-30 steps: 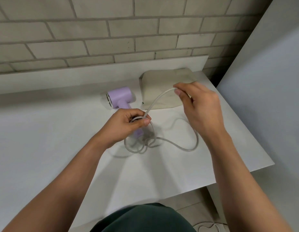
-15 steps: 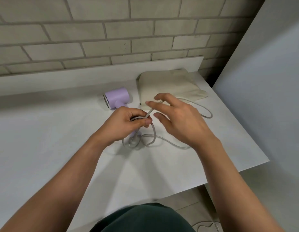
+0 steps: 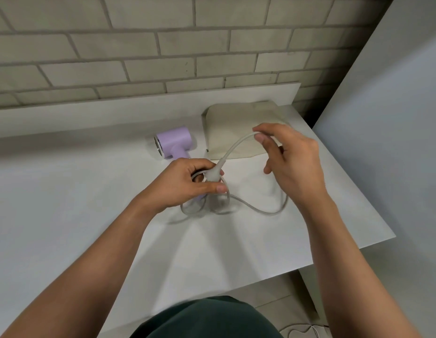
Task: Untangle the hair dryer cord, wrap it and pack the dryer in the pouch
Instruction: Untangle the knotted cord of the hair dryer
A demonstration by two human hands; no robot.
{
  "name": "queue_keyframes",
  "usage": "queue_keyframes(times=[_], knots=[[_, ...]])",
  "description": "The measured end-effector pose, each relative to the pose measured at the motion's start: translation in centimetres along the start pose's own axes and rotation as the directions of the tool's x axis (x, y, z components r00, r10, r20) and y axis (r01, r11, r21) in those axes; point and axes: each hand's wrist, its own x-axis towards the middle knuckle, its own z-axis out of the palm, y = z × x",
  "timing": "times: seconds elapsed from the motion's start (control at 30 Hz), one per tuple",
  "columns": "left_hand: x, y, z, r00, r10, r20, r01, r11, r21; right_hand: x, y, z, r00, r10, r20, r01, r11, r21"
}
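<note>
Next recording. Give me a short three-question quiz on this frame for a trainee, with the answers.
1. True or false: the hair dryer is already inside the pouch.
2. What is the right hand doing? A) lifting the pouch B) pinching a raised stretch of the cord C) gripping the hair dryer
3. Fill in: the left hand grips gathered loops of ____.

Key: 1 false; 2 B; 3 cord.
</note>
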Motion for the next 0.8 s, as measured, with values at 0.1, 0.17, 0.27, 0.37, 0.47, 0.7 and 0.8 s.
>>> queue_keyframes(times=[0.1,0.17,0.27,0.37,0.47,0.7,0.8], knots=[[0.2,-0.4,0.3,0.999,0.006,-0.046,-0.007,1.000,-0.013,-0.1,-0.1,-0.3,0.987,0.158,0.013,-0.159,0.985,0.066],[0.3,-0.4,0.3,0.997,-0.015,-0.081,0.013,0.999,-0.034,-0.1,0.3,-0.6,0.978,0.206,0.045,-0.208,0.976,0.059],[0.3,0.0,0.3,0.998,-0.017,-0.064,0.011,0.997,-0.080,-0.1,1.1,-1.3,0.967,0.255,-0.023,-0.253,0.965,0.065],[0.1,0.2,0.4,0.994,0.036,-0.104,-0.040,0.999,-0.031,-0.2,2.4,-2.4,0.943,0.319,-0.091,-0.314,0.947,0.070],[0.3,0.1,0.7,0.983,0.131,-0.130,-0.116,0.986,0.120,-0.3,4.9,-2.7,0.916,0.390,-0.092,-0.390,0.921,0.010],[0.6,0.5,2.8,0.914,0.404,0.027,-0.388,0.854,0.347,-2.4,12.6,-0.9,0.834,0.551,-0.019,-0.547,0.823,-0.152],[0.7,1.1,4.6,0.858,0.503,0.107,-0.501,0.770,0.397,-3.2,14.9,0.1,0.807,0.591,0.007,-0.573,0.786,-0.232]])
